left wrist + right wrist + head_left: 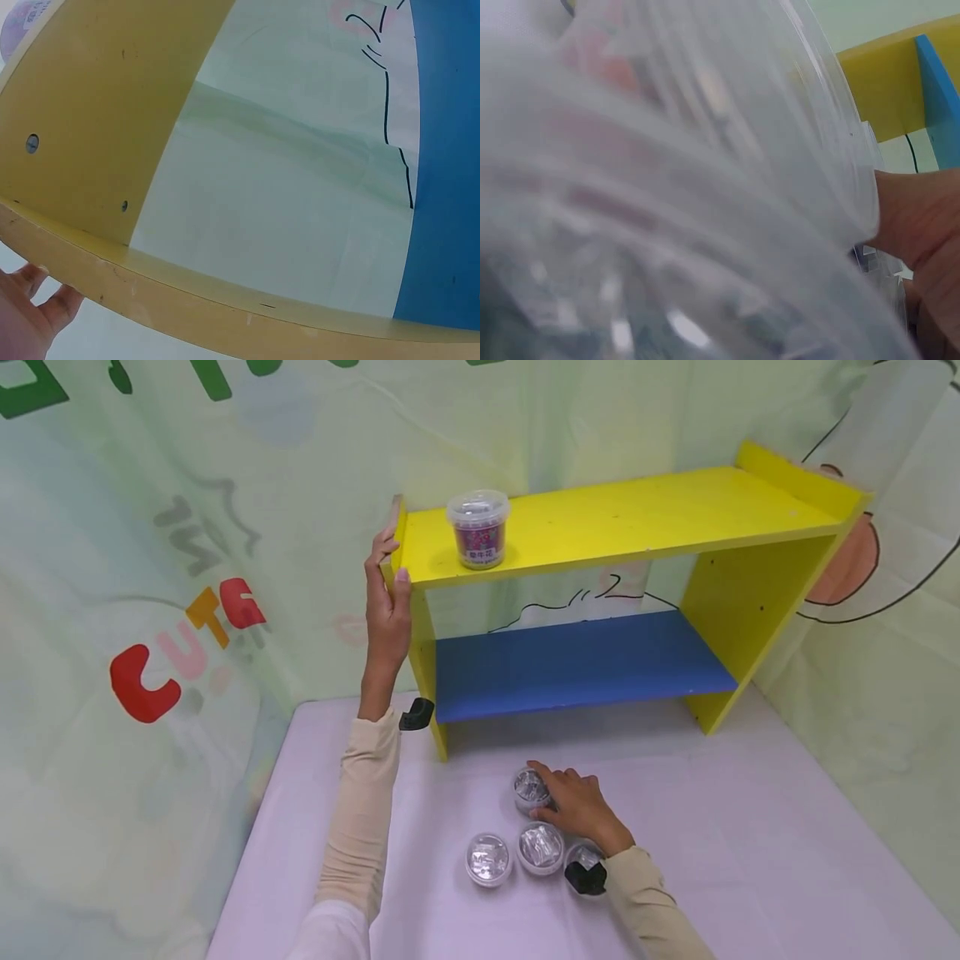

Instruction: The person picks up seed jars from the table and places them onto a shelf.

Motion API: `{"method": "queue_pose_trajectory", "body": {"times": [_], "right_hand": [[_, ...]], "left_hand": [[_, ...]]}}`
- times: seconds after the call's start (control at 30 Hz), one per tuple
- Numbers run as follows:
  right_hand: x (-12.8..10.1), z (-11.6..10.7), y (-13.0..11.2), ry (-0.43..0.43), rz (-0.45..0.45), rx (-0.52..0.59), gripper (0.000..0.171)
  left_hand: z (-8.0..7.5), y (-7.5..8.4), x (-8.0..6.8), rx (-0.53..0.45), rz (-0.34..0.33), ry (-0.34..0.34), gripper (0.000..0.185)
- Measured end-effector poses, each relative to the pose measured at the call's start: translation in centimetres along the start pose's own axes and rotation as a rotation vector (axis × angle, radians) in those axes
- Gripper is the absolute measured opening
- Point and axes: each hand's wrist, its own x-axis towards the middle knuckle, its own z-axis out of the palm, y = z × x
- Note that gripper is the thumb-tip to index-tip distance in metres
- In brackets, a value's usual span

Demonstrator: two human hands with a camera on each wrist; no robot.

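Note:
My left hand [386, 622] holds the left end panel of a small yellow shelf [622, 514], its thumb by the top's front corner. On that top, near the left end, stands a clear lidded plastic tub [480, 531] with pink and purple contents. Down on the table, my right hand [583, 806] has thumb and fingers around another round plastic tub [529, 787] with a silvery wrapper under its lid. In the right wrist view the thumb [919, 210] shows behind blurred tubs that hide most of the held one.
Close to the right hand stand three more tubs: one on the left [489, 860], a middle one [540, 848] and one partly covered by the wrist camera [585, 853]. A blue lower board [585, 660] spans the shelf. Printed cloth [172, 777] hangs around the pale table [787, 860].

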Motion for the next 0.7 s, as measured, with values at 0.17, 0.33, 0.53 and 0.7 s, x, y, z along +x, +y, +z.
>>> {"method": "queue_pose_trajectory", "body": {"times": [0.17,0.33,0.53,0.7], "right_hand": [[0.03,0.01,-0.13,0.002,0.009,-0.004,0.077],[0.02,0.03,-0.21,0.0,0.012,-0.006,0.076],[0.0,-0.02,-0.27,-0.006,0.014,-0.008,0.076],[0.03,-0.13,-0.29,0.0,0.012,-0.01,0.076]], "left_hand": [[-0.02,-0.02,-0.01,0.004,0.009,0.002,0.036],[-0.03,0.12,0.01,0.002,0.019,0.003,0.036],[-0.07,0.13,-0.06,0.01,0.013,0.007,0.035],[-0.12,0.12,0.01,0.003,0.011,-0.002,0.036]]}}
